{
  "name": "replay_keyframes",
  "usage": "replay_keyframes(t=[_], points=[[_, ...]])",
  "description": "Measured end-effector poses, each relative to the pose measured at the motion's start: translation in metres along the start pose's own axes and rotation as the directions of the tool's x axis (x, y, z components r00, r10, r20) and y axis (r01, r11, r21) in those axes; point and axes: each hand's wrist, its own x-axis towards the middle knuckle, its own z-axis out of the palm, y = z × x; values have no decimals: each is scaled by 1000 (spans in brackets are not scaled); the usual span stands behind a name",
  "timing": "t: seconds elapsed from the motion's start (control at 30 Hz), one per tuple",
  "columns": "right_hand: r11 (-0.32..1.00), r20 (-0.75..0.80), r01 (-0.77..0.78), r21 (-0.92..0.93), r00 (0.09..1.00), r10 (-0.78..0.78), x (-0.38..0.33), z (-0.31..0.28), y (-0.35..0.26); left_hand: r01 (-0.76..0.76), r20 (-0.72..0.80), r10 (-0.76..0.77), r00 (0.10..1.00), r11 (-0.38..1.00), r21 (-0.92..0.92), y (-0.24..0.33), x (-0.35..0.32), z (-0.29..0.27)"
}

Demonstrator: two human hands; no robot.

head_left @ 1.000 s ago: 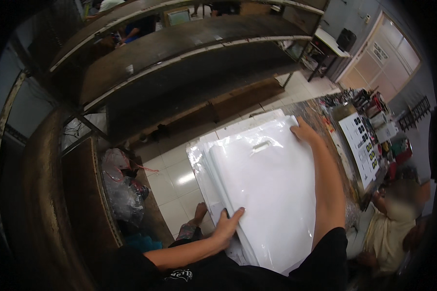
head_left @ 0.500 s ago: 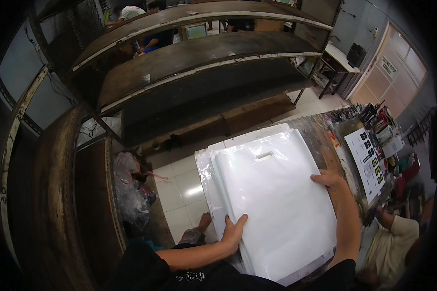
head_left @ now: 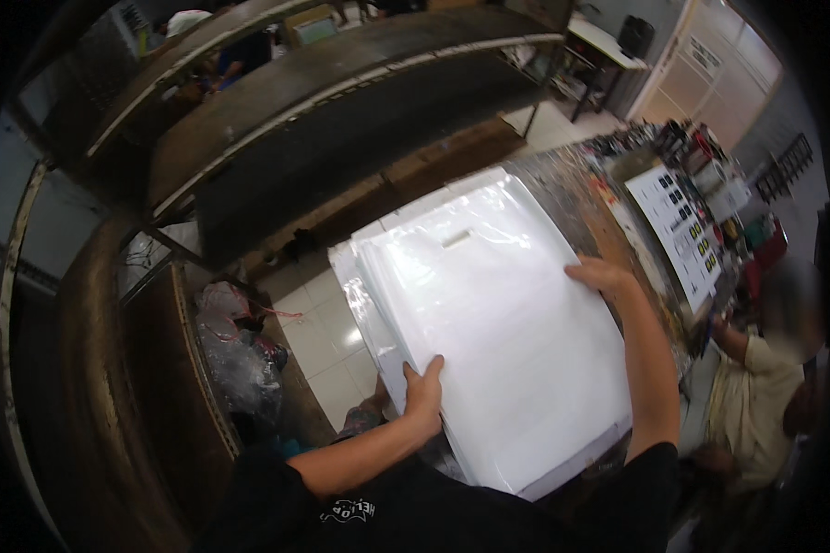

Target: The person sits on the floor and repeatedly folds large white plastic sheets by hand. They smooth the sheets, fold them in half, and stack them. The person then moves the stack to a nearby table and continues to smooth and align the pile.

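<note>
A stack of white plastic bags (head_left: pixel 516 323), the top one with a cut-out handle slot near its far edge, lies on a worn table in front of me. My left hand (head_left: pixel 423 394) grips the stack's left edge, thumb on the top bag. At the right edge my right hand (head_left: pixel 603 278) is closed round the side, its thumb also on top; the other fingers are mostly hidden. Clear, shiny plastic shows along the stack's left and far margins.
A printed white sheet (head_left: pixel 675 235) lies on the table's right, with cluttered tools and containers beyond. Another person in a beige shirt (head_left: pixel 756 405) is at the right. Dark shelves (head_left: pixel 341 147) stand ahead; crumpled clear plastic (head_left: pixel 235 369) lies at left.
The whole view has shifted, so the stack and both hands appear higher and further left. Both hands keep about the same places on the stack's edges.
</note>
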Motion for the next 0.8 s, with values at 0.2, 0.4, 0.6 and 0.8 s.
replay_keyframes(t=[0.2,0.4,0.6,0.8], points=[[969,-34,77,234,997,-71,-3,1,12,14,146,-8,989,999,-44,20,-24,-3],[979,99,16,205,994,-37,-3,-18,73,44,261,-70,963,994,104,-16,-45,-20],[951,155,-106,290,986,63,-24,-4,101,118,221,-124,967,992,40,-40,-56,-9],[939,135,-95,331,989,53,-12,-3,114,169,228,-150,962,983,-67,-51,-45,-12]])
